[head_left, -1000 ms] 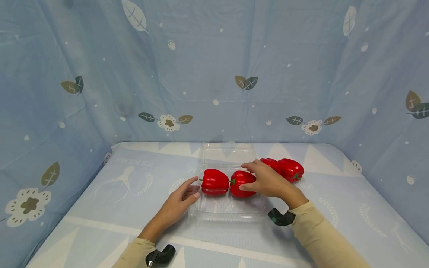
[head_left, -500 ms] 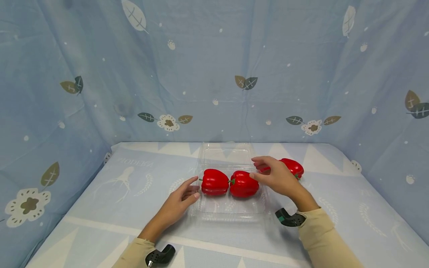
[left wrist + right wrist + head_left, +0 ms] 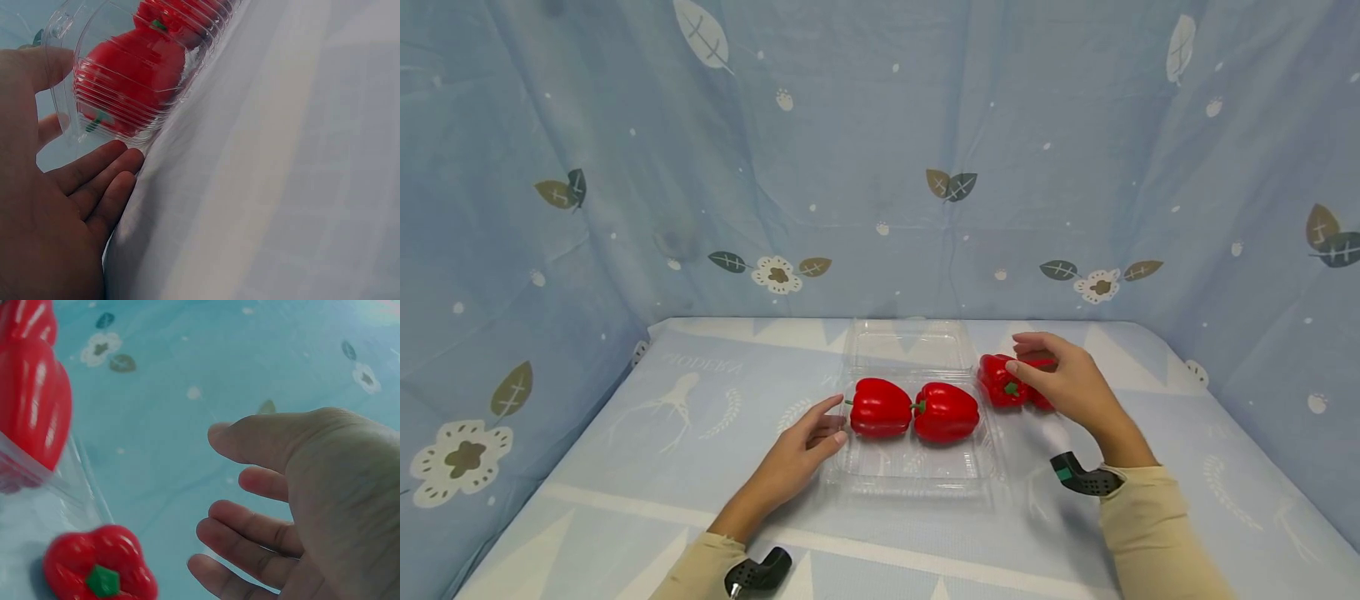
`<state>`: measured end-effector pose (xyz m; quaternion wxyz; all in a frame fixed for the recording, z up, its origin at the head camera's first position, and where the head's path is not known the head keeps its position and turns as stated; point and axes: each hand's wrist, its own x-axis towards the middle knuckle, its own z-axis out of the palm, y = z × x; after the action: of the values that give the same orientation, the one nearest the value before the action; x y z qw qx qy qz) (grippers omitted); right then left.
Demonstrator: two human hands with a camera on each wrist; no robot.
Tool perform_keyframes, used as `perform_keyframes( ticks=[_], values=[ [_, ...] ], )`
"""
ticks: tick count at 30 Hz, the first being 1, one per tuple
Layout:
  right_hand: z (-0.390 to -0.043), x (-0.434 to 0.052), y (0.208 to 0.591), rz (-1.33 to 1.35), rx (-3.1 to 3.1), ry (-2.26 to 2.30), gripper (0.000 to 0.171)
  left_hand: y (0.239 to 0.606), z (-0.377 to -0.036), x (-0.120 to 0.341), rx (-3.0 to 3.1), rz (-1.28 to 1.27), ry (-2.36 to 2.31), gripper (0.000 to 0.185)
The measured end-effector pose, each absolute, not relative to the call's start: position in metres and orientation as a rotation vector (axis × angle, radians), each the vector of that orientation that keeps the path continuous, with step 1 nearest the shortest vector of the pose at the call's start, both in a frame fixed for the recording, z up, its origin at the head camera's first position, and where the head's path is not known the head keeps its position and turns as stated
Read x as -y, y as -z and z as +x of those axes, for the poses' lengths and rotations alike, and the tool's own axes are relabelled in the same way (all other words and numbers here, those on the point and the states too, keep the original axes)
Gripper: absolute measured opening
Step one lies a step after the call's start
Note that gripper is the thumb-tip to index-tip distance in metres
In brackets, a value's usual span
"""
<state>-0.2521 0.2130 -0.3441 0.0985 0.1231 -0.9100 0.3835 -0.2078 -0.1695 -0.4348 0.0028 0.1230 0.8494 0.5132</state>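
Observation:
Two red bell peppers lie side by side in a clear plastic clamshell box [image 3: 917,467]: a left pepper [image 3: 881,408] and a right pepper [image 3: 947,412]. My left hand [image 3: 801,454] is at the box's left side, fingers extended and fingertips right at its wall; the left wrist view shows the thumb overlapping the rim. To the right of the box, a third pepper [image 3: 1000,380] has its green stem facing me. A fourth pepper [image 3: 1041,402] is partly hidden behind my right hand [image 3: 1075,387]. That hand hovers over these two with loosely bent fingers and nothing between them.
The box's lid [image 3: 910,343] is folded back toward the rear curtain [image 3: 880,125]. Patterned cloth [image 3: 647,467] covers the table. A black wrist device [image 3: 760,572] is worn on the left arm, and another device [image 3: 1084,477] on the right.
My right hand has left the right pepper in the box and moved right, over the two peppers outside, uncovering the nearer one. The left hand stays where it was.

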Motion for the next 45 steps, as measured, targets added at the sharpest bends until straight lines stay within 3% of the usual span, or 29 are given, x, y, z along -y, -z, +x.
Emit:
perform_keyframes(
  ticks=[19, 27, 45],
  values=[
    [-0.254, -0.274, 0.352, 0.098, 2.634, -1.096, 0.061, 0.434, -0.208, 0.171, -2.654, 0.433, -1.623, 0.056],
    [-0.262, -0.284, 0.37, -0.054, 2.692, -1.123, 0.07, 0.433, -0.208, 0.171, -2.654, 0.419, -1.618, 0.056],
    [-0.274, -0.28, 0.397, -0.096, 2.787, -1.123, 0.082, 0.434, -0.207, 0.17, -2.641, 0.405, -1.637, 0.056]
  ],
)
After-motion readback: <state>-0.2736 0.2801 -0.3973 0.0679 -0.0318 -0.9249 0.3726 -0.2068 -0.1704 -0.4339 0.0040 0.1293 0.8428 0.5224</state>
